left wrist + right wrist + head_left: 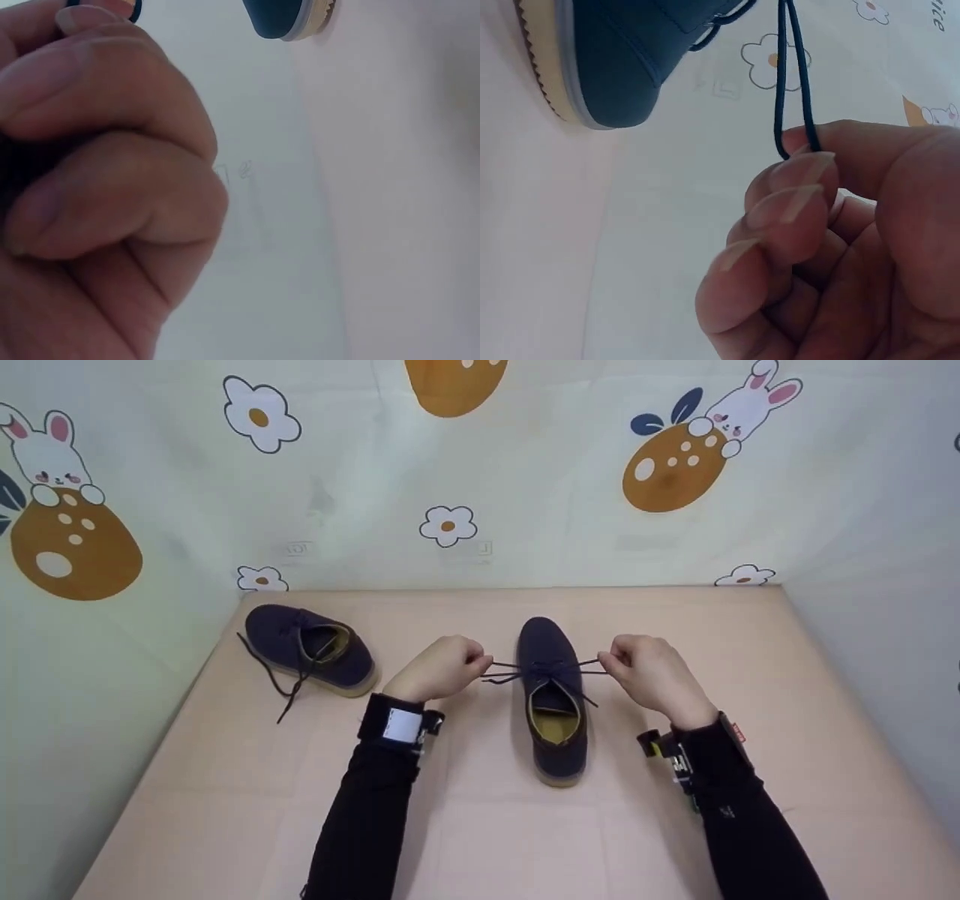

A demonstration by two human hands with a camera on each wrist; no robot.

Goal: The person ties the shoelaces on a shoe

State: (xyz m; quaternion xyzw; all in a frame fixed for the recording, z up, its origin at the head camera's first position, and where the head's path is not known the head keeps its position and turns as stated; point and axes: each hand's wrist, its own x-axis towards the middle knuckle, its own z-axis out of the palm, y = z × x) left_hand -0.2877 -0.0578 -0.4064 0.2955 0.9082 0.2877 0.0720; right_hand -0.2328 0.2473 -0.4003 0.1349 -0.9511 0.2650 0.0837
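Observation:
A dark blue lace-up shoe (546,641) stands upright on the table, toe pointing away, with a bow at its throat. My left hand (442,667) pinches the shoelace on the left side, its fingers curled. On the other side my right hand (654,673) pinches a loop of the lace (782,82) between thumb and fingertip. Both loops are drawn out sideways and look taut, level over the shoe. Loose lace ends stick out beside the bow. In the left wrist view, the curled fingers (127,90) hide the pinched lace.
A matching shoe (341,675) lies at the back left, its untied laces (262,664) trailing onto the pale pink tabletop (517,847). Light cloth walls (360,472) with rabbit and flower prints rise behind and at both sides.

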